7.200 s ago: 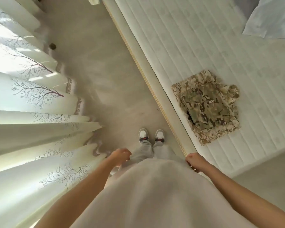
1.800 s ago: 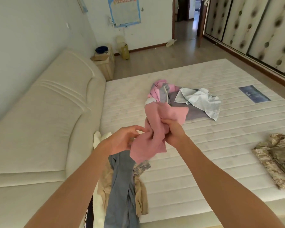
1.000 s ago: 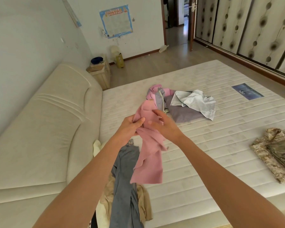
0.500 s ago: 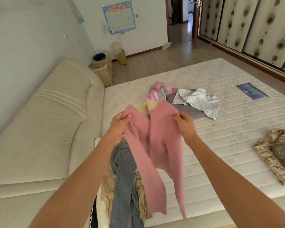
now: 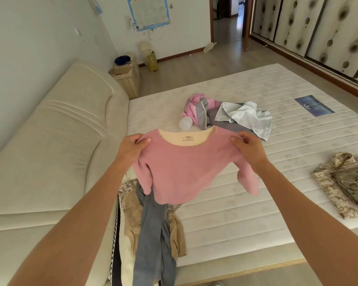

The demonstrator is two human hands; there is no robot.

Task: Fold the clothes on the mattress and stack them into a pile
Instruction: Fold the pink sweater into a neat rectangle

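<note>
I hold the pink top [image 5: 182, 170] up by its shoulders, left hand [image 5: 130, 148] and right hand [image 5: 249, 148] pinching. Next: lay it flat toward the mattress [image 5: 246, 213] at four o'clock and fold.

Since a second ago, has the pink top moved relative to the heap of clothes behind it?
Yes. The pink top, bunched and hanging before, is now spread wide by its shoulders in both hands, nearer than the heap of clothes.

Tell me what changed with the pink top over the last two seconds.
The bunched pink long-sleeved top was shaken open; the left hand and right hand slid apart to pinch its shoulders. The folded camouflage pile and crumpled heap of clothes stayed put.
</note>
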